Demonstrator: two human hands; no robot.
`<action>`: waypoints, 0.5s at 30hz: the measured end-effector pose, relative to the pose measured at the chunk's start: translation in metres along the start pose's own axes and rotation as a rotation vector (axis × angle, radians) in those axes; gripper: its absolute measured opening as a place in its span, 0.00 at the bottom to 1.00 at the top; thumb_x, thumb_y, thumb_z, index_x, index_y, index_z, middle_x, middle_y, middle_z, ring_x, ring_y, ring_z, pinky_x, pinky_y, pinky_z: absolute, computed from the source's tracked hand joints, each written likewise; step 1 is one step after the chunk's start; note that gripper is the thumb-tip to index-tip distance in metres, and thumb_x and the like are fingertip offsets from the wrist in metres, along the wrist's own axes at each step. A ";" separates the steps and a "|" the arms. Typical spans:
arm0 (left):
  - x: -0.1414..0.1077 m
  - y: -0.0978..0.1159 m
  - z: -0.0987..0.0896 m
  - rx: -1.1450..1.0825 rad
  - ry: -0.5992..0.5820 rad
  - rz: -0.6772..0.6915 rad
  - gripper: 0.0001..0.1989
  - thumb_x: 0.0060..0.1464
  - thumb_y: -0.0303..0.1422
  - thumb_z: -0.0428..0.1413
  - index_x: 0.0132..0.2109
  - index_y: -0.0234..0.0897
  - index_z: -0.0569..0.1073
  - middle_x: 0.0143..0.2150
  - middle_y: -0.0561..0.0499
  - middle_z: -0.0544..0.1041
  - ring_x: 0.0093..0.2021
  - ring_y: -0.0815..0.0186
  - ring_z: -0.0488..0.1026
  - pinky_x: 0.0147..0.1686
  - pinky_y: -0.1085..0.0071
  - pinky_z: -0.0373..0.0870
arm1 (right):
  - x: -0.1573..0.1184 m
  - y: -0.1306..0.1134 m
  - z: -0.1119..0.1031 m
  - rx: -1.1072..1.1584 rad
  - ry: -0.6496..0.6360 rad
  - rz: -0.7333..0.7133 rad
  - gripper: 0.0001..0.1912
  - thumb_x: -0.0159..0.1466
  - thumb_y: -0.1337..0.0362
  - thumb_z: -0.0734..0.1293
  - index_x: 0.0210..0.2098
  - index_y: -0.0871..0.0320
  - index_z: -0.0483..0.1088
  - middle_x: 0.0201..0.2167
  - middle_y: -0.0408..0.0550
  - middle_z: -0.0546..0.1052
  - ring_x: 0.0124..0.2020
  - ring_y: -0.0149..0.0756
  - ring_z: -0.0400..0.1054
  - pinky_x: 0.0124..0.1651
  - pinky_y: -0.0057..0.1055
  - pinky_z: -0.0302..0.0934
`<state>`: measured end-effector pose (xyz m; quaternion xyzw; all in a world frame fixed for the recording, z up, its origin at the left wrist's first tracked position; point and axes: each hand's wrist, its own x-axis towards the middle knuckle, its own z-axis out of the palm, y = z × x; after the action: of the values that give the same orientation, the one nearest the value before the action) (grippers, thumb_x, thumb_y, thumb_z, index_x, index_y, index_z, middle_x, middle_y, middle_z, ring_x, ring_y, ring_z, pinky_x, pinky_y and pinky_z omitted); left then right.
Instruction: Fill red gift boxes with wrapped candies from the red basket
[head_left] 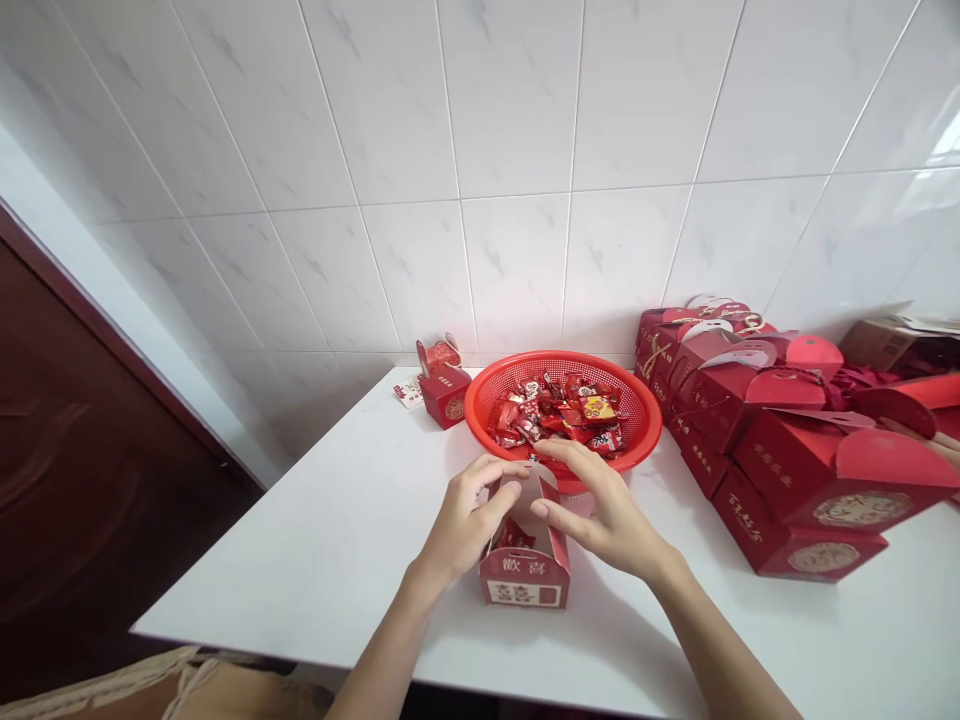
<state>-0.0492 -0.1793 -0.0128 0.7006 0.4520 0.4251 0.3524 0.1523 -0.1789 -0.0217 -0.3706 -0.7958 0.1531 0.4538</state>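
A small red gift box (pixel 528 592) with white Chinese characters on its near side stands open on the white table in front of me. A red-wrapped sweet (pixel 514 535) shows inside it. My left hand (pixel 466 520) is bent around the box's left upper edge, its thumb and forefinger at the rim. Over the right side is my right hand (pixel 611 510), fingers stretched and apart from the thumb, with nothing visible between them. Whether its fingertips touch the far flap I cannot tell. Just behind the box, a red plastic basket (pixel 646 425) holds many wrapped sweets (pixel 555 410).
Several closed red boxes (pixel 817 470) are stacked on the right. Another small red box (pixel 445 395) stands left of the basket, beside a printed card (pixel 409 392). A person's hand (pixel 941 445) shows at the right edge. A tiled wall (pixel 517 270) bounds the table's back.
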 end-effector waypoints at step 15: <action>0.002 -0.008 0.006 0.055 0.082 0.043 0.11 0.57 0.32 0.53 0.42 0.39 0.79 0.50 0.46 0.81 0.52 0.58 0.77 0.54 0.63 0.72 | -0.080 -0.061 0.038 -0.070 0.107 -0.092 0.04 0.69 0.64 0.67 0.43 0.53 0.72 0.60 0.52 0.74 0.62 0.43 0.69 0.62 0.40 0.66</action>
<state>-0.0457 -0.1753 -0.0215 0.7016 0.4625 0.4484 0.3047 0.1186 -0.2751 -0.0554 -0.3569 -0.7914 0.0843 0.4891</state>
